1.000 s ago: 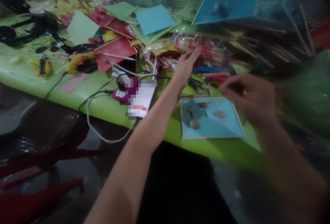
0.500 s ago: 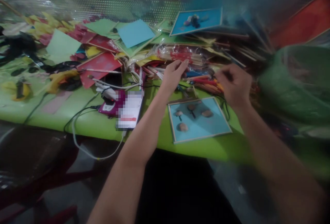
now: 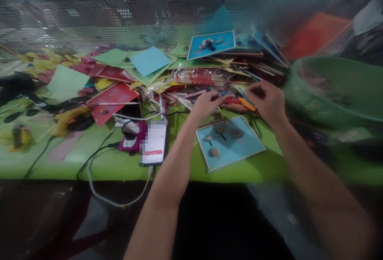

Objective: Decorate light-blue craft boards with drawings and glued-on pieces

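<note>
green tabletop (image 3: 254, 171): blue panel (image 3: 230, 144) lies nearer than left hand (image 3: 207, 104) and right hand (image 3: 268, 100); grips unclear.

Blue panel (image 3: 229, 147) on green table (image 3: 236, 174)

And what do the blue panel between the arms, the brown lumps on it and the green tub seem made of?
Blue panel: probably matt card, flat and without shine; its thin, pale edging may be wood. Brown lumps: perhaps stone, rounded and dull, but blurred. Green tub: likely smooth plastic, evenly coloured, thin-rimmed.
</note>
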Demonstrator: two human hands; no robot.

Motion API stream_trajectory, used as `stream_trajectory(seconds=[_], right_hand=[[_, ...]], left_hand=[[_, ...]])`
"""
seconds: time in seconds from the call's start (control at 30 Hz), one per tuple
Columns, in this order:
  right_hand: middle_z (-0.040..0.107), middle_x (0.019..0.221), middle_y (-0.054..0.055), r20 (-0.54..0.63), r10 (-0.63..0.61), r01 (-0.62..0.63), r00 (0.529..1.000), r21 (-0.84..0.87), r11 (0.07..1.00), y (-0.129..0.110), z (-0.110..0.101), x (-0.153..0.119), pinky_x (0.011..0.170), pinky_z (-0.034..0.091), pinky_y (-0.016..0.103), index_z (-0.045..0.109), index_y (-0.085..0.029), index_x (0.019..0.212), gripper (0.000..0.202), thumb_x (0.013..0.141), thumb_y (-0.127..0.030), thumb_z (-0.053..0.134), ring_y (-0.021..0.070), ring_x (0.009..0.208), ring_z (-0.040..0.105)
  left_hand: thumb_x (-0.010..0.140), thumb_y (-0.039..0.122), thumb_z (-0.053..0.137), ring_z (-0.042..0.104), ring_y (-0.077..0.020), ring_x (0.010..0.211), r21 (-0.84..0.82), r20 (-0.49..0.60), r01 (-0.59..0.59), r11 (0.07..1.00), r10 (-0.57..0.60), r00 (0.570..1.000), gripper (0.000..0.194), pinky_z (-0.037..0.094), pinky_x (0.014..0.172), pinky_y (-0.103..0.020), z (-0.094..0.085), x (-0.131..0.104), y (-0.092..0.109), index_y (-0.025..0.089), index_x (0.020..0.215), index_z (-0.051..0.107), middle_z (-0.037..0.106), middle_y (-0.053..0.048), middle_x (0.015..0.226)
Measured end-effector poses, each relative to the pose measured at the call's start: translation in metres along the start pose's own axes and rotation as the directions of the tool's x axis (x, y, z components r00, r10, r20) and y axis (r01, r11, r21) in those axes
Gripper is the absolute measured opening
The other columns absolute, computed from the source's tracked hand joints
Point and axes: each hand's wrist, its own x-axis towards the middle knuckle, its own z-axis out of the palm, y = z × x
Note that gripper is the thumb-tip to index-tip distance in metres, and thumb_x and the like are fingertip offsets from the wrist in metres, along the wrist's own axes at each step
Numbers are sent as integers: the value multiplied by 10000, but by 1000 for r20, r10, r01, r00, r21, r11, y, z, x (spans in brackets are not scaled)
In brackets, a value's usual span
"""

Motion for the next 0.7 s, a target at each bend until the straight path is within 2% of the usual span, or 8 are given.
stream_trajectory(seconds=[0.07, 0.1, 0.17, 0.23, 0.33, 0.47, 0.6, 0.7], right_hand=[[767, 888, 52, 169, -25, 21, 985, 27, 999, 1, 0, -8, 807, 557, 403, 751, -254, 892, 161, 857, -406, 709, 255, 845, 706], [776, 905, 55, 275, -52, 43, 960, 39, 998, 1, 1, -13, 832, 558, 405, 767, -249, 892, 161, 851, -397, 716, 264, 890, 719], [790, 994, 70, 457, -134, 117, 879, 65, 991, 0, 7, -21, 941, 543, 428, 787, -243, 880, 138, 854, -352, 706, 293, 1071, 719], [782, 1124, 86, 551, -206, 197, 809, 76, 977, -1, 14, -27, 1067, 486, 468, 796, -239, 883, 125, 857, -276, 679, 313, 1284, 639], [755, 1228, 98, 580, -223, 272, 784, 3, 962, -4, 25, -31, 1130, 437, 507, 803, -239, 931, 186, 827, -180, 661, 323, 1398, 548], [746, 1234, 109, 593, -165, 297, 788, -132, 946, -5, 31, -32, 1086, 471, 489, 793, -224, 909, 165, 818, -181, 662, 330, 1289, 611], [744, 1204, 144, 611, -132, 305, 780, -188, 933, -4, 32, -32, 1034, 485, 454, 765, -184, 884, 162, 850, -174, 607, 323, 1209, 644], [765, 1124, 121, 603, -93, 288, 792, -235, 928, -4, 32, -31, 948, 508, 417, 753, -192, 885, 172, 815, -153, 601, 301, 1113, 674]], left_hand=[[939, 369, 615, 576, -167, 721, -14, -16, 3, 1000, -3, 1000, 284, 403, 690, -296, -1, 0, -2, 189, 718, 614, 634, -1, 695], [937, 353, 611, 584, -168, 734, -27, -36, 9, 1000, -10, 999, 266, 407, 700, -295, -1, 1, -3, 189, 728, 619, 646, -3, 711], [935, 333, 604, 595, -167, 754, -54, -72, 26, 998, -30, 997, 245, 418, 719, -292, -1, 2, -6, 189, 738, 624, 663, -6, 734], [935, 327, 599, 598, -165, 759, -77, -89, 44, 996, -50, 995, 238, 428, 730, -288, -1, 3, -10, 189, 742, 625, 669, -6, 741], [935, 327, 603, 590, -160, 744, -87, -99, 53, 995, -62, 993, 241, 431, 731, -286, 0, 4, -12, 190, 738, 625, 662, -3, 727], [931, 318, 614, 591, -161, 742, -99, -121, 50, 994, -62, 991, 236, 431, 732, -292, 0, 4, -14, 190, 733, 623, 665, -3, 727], [927, 331, 620, 604, -166, 746, -100, -125, 47, 994, -59, 990, 236, 430, 724, -294, 1, 5, -15, 192, 736, 623, 680, -7, 738], [928, 336, 617, 594, -164, 736, -94, -125, 35, 995, -46, 991, 241, 427, 719, -293, 1, 5, -15, 194, 733, 619, 676, -7, 731]])
